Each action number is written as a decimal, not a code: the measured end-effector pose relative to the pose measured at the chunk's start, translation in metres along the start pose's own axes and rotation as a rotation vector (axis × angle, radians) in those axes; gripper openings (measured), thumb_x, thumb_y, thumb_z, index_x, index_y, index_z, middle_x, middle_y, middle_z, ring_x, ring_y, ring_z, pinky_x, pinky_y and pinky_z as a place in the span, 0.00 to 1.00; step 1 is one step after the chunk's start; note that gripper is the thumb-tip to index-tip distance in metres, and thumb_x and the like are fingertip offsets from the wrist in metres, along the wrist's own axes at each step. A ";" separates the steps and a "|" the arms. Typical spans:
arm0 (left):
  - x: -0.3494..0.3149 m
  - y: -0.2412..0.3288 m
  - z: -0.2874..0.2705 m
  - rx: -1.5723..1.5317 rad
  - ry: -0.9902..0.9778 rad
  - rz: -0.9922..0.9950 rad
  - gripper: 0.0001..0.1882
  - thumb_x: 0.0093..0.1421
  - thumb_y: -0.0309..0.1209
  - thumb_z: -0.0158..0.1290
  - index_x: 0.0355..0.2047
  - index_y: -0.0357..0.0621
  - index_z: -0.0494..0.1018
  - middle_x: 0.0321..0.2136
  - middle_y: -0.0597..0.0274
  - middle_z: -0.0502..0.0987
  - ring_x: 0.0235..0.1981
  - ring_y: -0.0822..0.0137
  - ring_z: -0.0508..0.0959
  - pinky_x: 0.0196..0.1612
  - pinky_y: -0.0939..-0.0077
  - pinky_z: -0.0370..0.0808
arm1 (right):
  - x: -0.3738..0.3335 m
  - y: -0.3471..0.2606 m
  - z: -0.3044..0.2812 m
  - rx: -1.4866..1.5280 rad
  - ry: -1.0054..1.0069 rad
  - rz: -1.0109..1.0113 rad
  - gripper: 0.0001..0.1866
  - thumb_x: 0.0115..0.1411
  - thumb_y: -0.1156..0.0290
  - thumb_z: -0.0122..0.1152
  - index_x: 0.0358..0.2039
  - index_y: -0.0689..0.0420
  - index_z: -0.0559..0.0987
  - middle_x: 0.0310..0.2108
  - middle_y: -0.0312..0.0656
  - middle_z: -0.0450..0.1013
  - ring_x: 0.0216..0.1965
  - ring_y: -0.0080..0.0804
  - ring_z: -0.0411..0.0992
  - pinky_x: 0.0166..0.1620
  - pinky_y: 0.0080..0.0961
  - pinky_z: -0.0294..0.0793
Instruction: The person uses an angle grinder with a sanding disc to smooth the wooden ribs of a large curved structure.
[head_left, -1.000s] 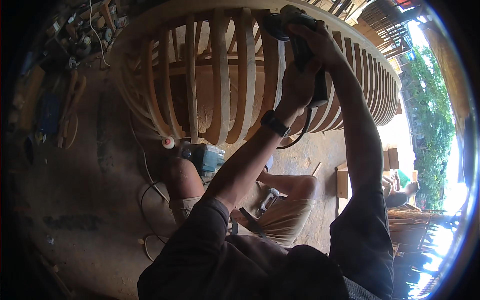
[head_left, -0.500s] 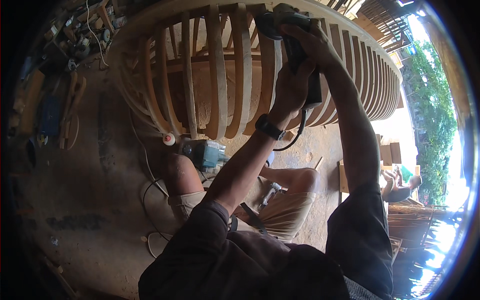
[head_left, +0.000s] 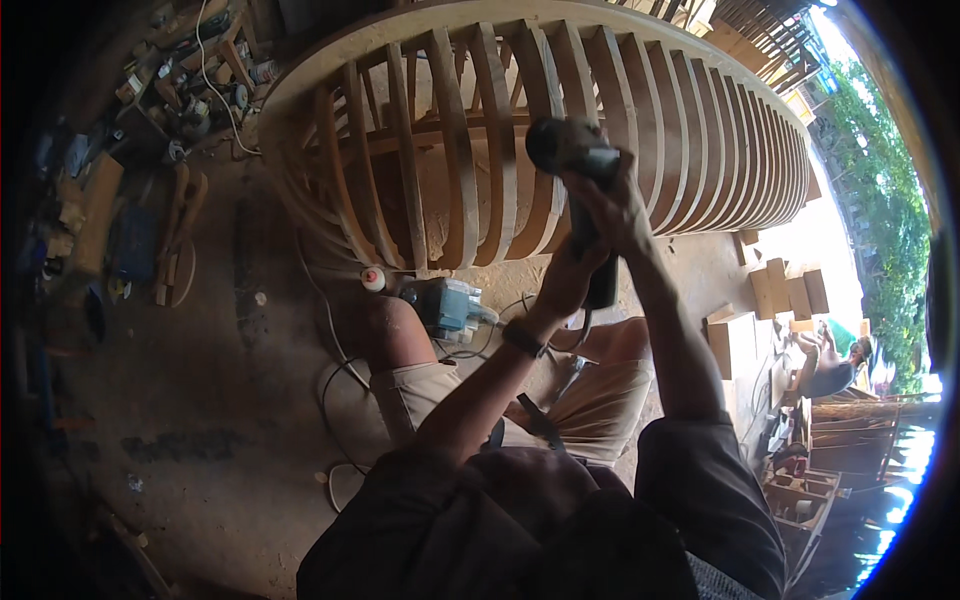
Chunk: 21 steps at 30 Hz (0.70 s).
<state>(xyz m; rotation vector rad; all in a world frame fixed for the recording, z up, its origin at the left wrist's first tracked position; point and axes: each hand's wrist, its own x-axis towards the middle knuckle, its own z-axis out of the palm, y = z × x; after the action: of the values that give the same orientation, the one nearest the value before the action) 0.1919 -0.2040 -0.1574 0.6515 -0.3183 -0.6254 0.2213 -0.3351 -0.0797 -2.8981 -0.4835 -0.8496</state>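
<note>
Both hands are closed around a dark angle grinder (head_left: 592, 158), which is slightly blurred by motion. My left hand (head_left: 572, 276), with a dark watch at the wrist, wraps the lower body near the cord. Higher up, my right hand (head_left: 622, 212) grips just below the grinder's head. The round disc end points up and left, in front of the curved wooden ribs (head_left: 487, 150) of a large boat-like frame. Whether the disc touches a rib, I cannot tell. A pale wooden rim (head_left: 420, 22) runs along the ribs' upper ends.
A teal power tool (head_left: 450, 308) lies on the floor by my left knee, beside a white bottle with a red tip (head_left: 373, 279). Cords loop around my legs. Wooden blocks (head_left: 770, 290) stand at the right, with another person (head_left: 825, 368) beyond. Tools clutter the far left.
The grinder and both hands have come down from the ribs' upper ends, toward me. The view has shifted, so the wooden frame sits lower and further right.
</note>
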 end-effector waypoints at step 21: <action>0.006 0.112 0.005 0.697 0.088 -0.284 0.29 0.68 0.47 0.54 0.57 0.34 0.69 0.45 0.55 0.80 0.43 0.68 0.77 0.48 0.70 0.73 | -0.015 -0.099 0.002 0.823 0.250 0.970 0.53 0.56 0.57 0.73 0.67 0.69 0.46 0.56 0.62 0.63 0.57 0.50 0.68 0.59 0.43 0.67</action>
<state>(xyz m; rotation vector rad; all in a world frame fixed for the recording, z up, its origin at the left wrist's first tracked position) 0.2432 -0.1404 -0.0806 1.4063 -0.3657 -0.7554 0.1790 -0.2451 -0.0905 -1.8497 0.4758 -0.5996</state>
